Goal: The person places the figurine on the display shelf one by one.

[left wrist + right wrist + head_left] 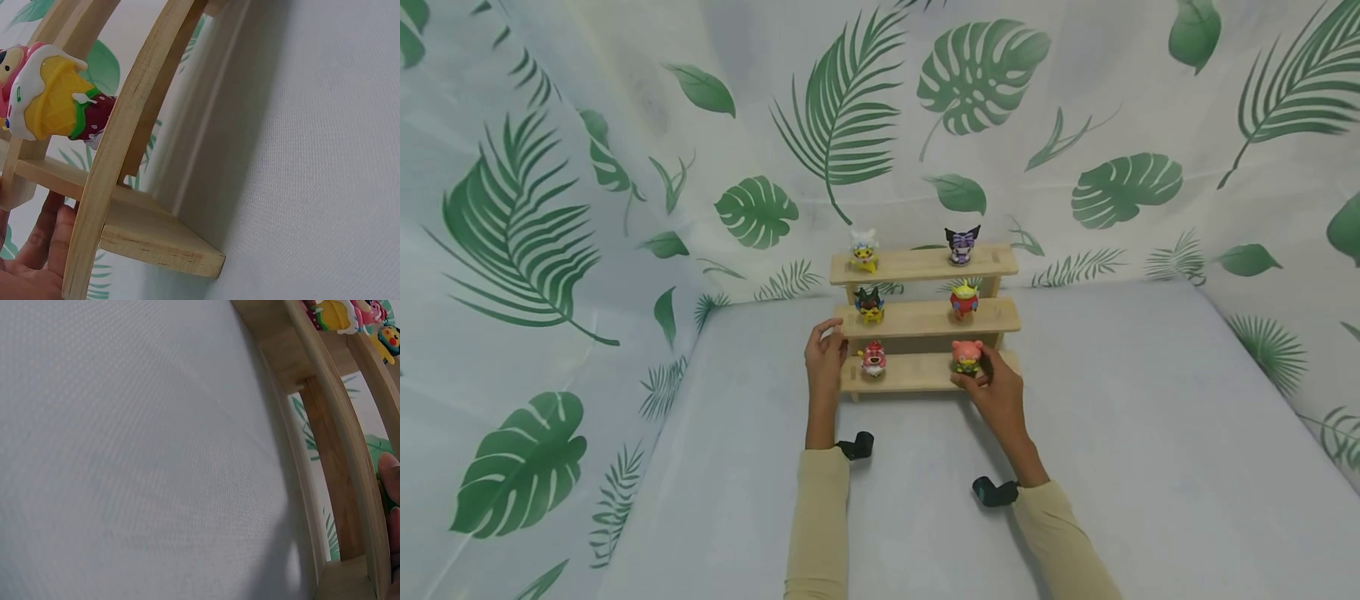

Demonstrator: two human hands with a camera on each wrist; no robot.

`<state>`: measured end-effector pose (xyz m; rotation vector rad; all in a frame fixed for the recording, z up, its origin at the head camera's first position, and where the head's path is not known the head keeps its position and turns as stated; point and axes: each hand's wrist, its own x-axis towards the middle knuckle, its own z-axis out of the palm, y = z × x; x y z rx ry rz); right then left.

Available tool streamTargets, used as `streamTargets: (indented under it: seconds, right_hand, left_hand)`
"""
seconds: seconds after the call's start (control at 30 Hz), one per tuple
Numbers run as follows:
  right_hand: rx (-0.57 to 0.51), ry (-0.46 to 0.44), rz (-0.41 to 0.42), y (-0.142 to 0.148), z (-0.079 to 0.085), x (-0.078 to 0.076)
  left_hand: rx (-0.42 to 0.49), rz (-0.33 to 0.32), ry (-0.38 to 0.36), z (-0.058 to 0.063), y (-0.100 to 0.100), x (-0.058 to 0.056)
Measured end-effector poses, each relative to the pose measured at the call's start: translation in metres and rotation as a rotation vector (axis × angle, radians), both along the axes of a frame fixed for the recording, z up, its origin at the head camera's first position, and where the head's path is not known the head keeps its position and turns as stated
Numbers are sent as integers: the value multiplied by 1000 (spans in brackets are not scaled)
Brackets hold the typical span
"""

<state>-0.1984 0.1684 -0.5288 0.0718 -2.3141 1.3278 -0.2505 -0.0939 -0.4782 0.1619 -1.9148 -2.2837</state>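
A three-tier wooden display shelf (917, 319) bears small toy figurines. On its bottom tier, at the right, is a pink figurine (967, 354) with a green lower part. My right hand (1002, 392) pinches it between thumb and fingers; in the right wrist view only fingertips (390, 478) show at the edge. My left hand (824, 354) grips the shelf's left side, its fingers (42, 240) by the wooden support in the left wrist view. Close to that hand, on the bottom tier's left, stands a red-and-white figurine (873, 360) with a yellow waffle-patterned part.
On the middle tier are a dark-eared yellow figurine (870, 307) and a red one with a yellow-green top (964, 300). The top tier holds a white-and-yellow figurine (864, 251) and a purple-and-black one (962, 246). A leaf-patterned sheet (880, 158) hangs behind the white tabletop (737, 467).
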Motion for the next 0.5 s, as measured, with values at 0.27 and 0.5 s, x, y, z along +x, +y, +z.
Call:
streamTargets:
  seconds: [0.27, 0.5]
  right_hand:
    - [-9, -58, 65, 2, 1, 4]
    - [-4, -109, 80, 13, 6, 15]
  left_hand:
    - [13, 9, -1, -4, -3, 1]
    - [28, 11, 17, -23, -4, -9]
